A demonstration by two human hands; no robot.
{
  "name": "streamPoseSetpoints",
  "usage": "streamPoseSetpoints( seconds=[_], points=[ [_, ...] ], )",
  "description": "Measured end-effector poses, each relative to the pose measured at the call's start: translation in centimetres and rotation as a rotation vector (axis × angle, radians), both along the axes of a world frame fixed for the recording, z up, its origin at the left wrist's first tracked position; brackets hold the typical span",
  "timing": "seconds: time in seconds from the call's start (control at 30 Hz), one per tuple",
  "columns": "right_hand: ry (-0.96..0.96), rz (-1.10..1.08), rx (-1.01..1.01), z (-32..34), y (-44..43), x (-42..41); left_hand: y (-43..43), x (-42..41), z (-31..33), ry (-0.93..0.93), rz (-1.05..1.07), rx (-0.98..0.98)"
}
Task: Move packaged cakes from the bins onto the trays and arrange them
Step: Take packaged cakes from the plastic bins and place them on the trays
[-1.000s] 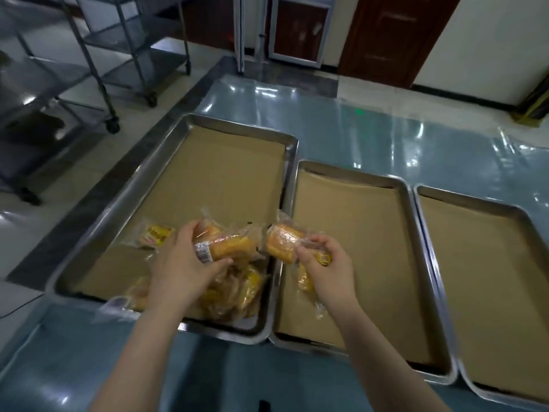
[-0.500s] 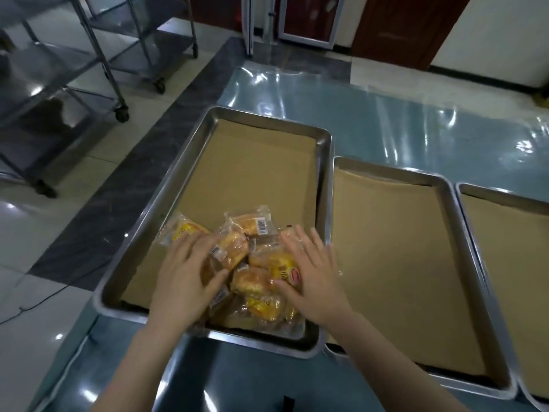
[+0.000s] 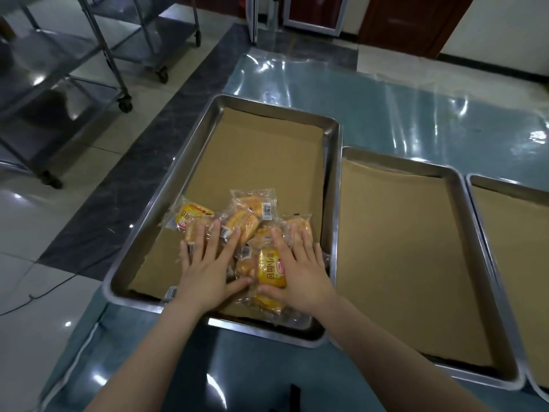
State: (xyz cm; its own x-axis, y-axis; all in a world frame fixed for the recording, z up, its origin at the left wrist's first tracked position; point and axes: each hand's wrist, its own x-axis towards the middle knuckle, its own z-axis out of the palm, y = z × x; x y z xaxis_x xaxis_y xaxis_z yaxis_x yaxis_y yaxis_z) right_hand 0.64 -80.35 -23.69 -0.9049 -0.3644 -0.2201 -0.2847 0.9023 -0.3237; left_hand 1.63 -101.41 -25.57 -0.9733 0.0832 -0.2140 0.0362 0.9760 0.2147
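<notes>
A pile of packaged cakes in clear wrappers with yellow labels lies in the near part of the left steel tray, which is lined with brown paper. My left hand lies flat on the left side of the pile, fingers spread. My right hand lies flat on the right side, its thumb against a yellow-labelled cake. Neither hand grips a cake. One cake lies apart at the pile's far left. No bins are in view.
The middle tray and the right tray, both paper-lined, hold nothing. All trays sit on a table covered in shiny plastic film. Wheeled steel racks stand on the floor to the left.
A second ago each hand held a cake above the tray. The cakes went down onto the pile, and both hands now press flat on it, fingers spread wider than half a second ago.
</notes>
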Motion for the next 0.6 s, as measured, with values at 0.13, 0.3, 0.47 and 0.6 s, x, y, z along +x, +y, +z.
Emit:
streamPoseSetpoints(
  seconds=[0.13, 0.3, 0.47, 0.6],
  points=[
    [0.018, -0.074, 0.049, 0.2, -0.4, -1.4, -0.2, -1.4, 0.8, -0.031, -0.012, 0.012],
    [0.133, -0.092, -0.072, 1.1, 1.8, -1.3, 0.9, -1.3, 2.7, 0.126, -0.045, 0.085],
    [0.11, -0.051, -0.093, 2.7, 6.9, -0.1, 4.6, -0.3, 5.8, 0.217, -0.163, 0.204],
    [0.068, -0.07, -0.122, 4.6, 12.2, 1.5, 9.4, 0.1, 8.2, 0.277, -0.311, 0.181]
  ],
)
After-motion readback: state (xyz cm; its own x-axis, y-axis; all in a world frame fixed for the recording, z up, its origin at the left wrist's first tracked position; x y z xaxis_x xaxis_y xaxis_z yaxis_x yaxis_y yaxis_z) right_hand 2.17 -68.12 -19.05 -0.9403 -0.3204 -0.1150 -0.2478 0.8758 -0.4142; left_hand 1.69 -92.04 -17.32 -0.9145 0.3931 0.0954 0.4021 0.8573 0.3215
